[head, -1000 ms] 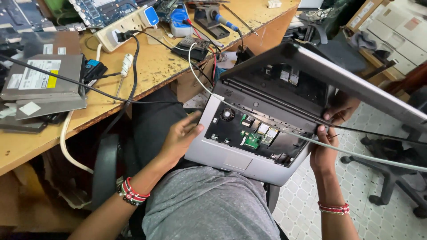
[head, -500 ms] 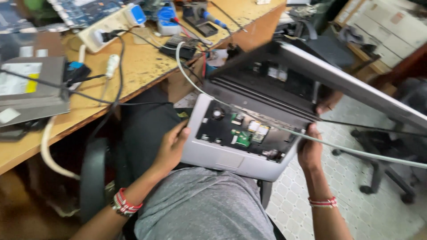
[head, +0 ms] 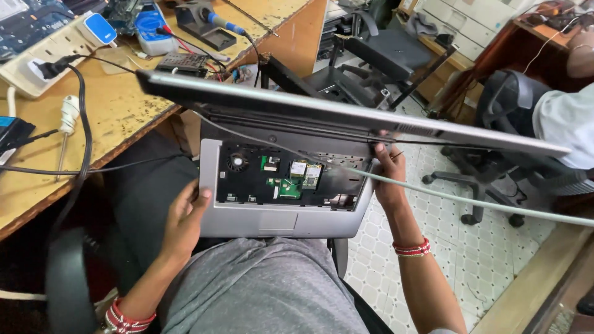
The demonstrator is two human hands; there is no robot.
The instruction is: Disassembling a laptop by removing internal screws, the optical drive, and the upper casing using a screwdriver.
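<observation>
Head camera looked down as my left hand [head: 185,216] gripped the left edge of the opened laptop [head: 278,216], fingers curled around its silver base, while my right hand [head: 388,179] clasped the right edge near the hinge. It rested on my lap, keyboard removed, circuit boards exposed, lid [head: 346,114] tilted over it. Beside it, left, stood the table [head: 117,111] carrying a power strip [head: 49,52] and blue multimeter [head: 151,28].

Open silver laptop [head: 281,204], keyboard removed, circuit boards exposed, on the lap, lid half-raised.
</observation>
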